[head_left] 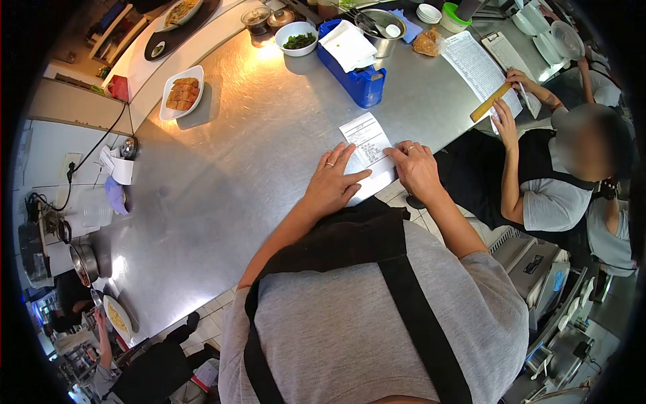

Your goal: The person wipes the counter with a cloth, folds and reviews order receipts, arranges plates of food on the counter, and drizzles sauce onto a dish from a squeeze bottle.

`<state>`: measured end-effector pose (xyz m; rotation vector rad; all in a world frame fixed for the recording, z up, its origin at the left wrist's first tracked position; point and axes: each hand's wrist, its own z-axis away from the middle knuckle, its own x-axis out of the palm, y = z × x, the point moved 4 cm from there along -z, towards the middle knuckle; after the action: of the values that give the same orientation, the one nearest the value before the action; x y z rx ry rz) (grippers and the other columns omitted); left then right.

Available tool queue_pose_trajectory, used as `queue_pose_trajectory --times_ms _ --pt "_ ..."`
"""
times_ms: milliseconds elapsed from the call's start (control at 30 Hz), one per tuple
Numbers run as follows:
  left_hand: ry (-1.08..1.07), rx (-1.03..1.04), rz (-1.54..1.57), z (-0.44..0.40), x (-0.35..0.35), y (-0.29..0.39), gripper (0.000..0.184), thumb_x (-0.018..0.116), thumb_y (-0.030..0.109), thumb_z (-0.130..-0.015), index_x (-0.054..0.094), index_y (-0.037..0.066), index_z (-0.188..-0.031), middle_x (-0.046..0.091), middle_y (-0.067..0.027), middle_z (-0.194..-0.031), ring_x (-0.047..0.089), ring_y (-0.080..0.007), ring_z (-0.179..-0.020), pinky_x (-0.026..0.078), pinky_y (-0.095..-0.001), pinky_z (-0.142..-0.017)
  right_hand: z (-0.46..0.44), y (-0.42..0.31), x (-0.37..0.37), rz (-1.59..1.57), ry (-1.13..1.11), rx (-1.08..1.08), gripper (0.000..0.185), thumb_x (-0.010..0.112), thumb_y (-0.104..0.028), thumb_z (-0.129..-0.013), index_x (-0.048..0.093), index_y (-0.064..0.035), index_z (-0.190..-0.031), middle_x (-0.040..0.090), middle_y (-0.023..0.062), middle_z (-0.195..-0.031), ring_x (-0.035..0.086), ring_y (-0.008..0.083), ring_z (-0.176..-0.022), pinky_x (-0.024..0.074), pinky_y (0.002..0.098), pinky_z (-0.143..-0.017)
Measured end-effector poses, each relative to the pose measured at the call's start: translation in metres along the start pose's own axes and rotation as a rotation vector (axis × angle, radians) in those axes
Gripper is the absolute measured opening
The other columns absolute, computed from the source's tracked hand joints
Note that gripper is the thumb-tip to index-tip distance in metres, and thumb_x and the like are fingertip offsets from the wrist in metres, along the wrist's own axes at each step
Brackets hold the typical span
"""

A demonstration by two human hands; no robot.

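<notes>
A printed paper slip [367, 137] lies on the metal counter [222, 155] close to its front edge. My left hand [332, 180] rests flat with spread fingers, its fingertips at the slip's left side. At the slip's lower right corner, my right hand [414, 168] has its thumb and index finger close together on the paper's edge. Beyond the slip stands a blue container [360, 84] with white napkins [348, 46] on top. A white dish of sliced fried food [182, 93] is at the far left of the counter.
A co-worker [545, 161] on the right holds a yellow ruler [490, 102] over a long printed sheet [474, 60]. Further back are a bowl of greens [296, 39] and a metal pot [385, 46]. Another person [155, 374] stands at lower left near a plate [118, 316].
</notes>
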<state>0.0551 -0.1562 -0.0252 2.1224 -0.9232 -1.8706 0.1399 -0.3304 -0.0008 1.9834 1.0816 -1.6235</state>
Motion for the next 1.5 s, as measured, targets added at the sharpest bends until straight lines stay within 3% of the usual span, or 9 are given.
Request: queue_pose_trajectory --times_ms 900,1067,1167,1300,1333,1433,1500 --pt "0.000 -0.008 0.017 0.001 0.000 -0.001 0.034 0.061 0.024 -0.078 0.064 0.027 -0.111 0.033 -0.0186 -0.140 0.028 -0.0380 -0.130 0.023 -0.0490 -0.105 -0.009 0.006 0.004 -0.094 -0.026 0.013 0.021 0.059 -0.007 -0.072 0.064 -0.0129 -0.092 0.059 0.0060 -0.089 0.058 0.0234 -0.084 0.0424 0.0381 -0.072" --pt "0.021 0.054 0.076 0.005 0.001 -0.005 0.034 0.063 0.017 -0.077 0.064 0.022 -0.111 0.033 -0.0193 -0.139 0.029 -0.0389 -0.128 0.025 -0.0466 -0.104 -0.017 0.011 0.007 -0.180 -0.062 0.002 0.016 0.059 -0.007 -0.072 0.064 -0.0114 -0.087 0.058 0.0066 -0.090 0.057 0.0248 -0.086 0.0413 0.0380 -0.074" --pt "0.125 0.027 0.149 0.020 -0.018 -0.015 0.035 0.063 0.013 -0.075 0.064 0.017 -0.110 0.034 -0.0196 -0.138 0.032 -0.0385 -0.127 0.028 -0.0448 -0.104 -0.036 0.000 0.000 -0.222 0.040 -0.032 0.014 0.058 -0.003 -0.072 0.064 -0.0092 -0.083 0.058 0.0088 -0.092 0.057 0.0282 -0.083 0.0430 0.0397 -0.073" --pt "0.438 -0.334 -0.108 0.090 -0.058 -0.072 0.038 0.062 0.009 -0.074 0.060 0.012 -0.112 0.038 -0.0192 -0.134 0.037 -0.0371 -0.123 0.033 -0.0428 -0.101 -0.073 -0.034 0.013 -0.677 0.021 -0.069 0.015 0.054 0.002 -0.076 0.064 -0.0053 -0.084 0.058 0.0107 -0.085 0.057 0.0265 -0.074 0.0458 0.0327 -0.066" --pt "0.527 -0.480 -0.133 0.118 -0.070 -0.087 0.038 0.062 0.008 -0.074 0.059 0.010 -0.112 0.038 -0.0212 -0.133 0.038 -0.0389 -0.121 0.033 -0.0442 -0.100 -0.086 -0.047 0.019 -0.770 -0.035 -0.108 0.014 0.054 0.001 -0.078 0.065 -0.0046 -0.086 0.058 0.0096 -0.083 0.056 0.0206 -0.072 0.0452 0.0285 -0.064" --pt "0.748 -0.872 -0.403 0.209 -0.117 -0.093 0.039 0.061 0.007 -0.074 0.055 0.006 -0.112 0.039 -0.0260 -0.131 0.040 -0.0411 -0.118 0.034 -0.0463 -0.098 -0.118 -0.090 0.073 -1.151 -0.543 0.024 0.026 0.056 -0.004 -0.083 0.059 -0.0062 -0.109 0.059 0.0047 -0.086 0.057 0.0133 -0.074 0.0467 0.0246 -0.065" --pt "0.779 -1.101 -0.596 0.268 -0.125 -0.084 0.041 0.060 0.013 -0.078 0.052 0.002 -0.116 0.038 -0.0271 -0.131 0.039 -0.0412 -0.119 0.033 -0.0465 -0.099 -0.139 -0.130 0.104 -1.446 -0.793 0.034 0.038 0.057 -0.012 -0.086 0.048 -0.0071 -0.123 0.059 0.0066 -0.092 0.059 0.0157 -0.078 0.0496 0.0262 -0.068"
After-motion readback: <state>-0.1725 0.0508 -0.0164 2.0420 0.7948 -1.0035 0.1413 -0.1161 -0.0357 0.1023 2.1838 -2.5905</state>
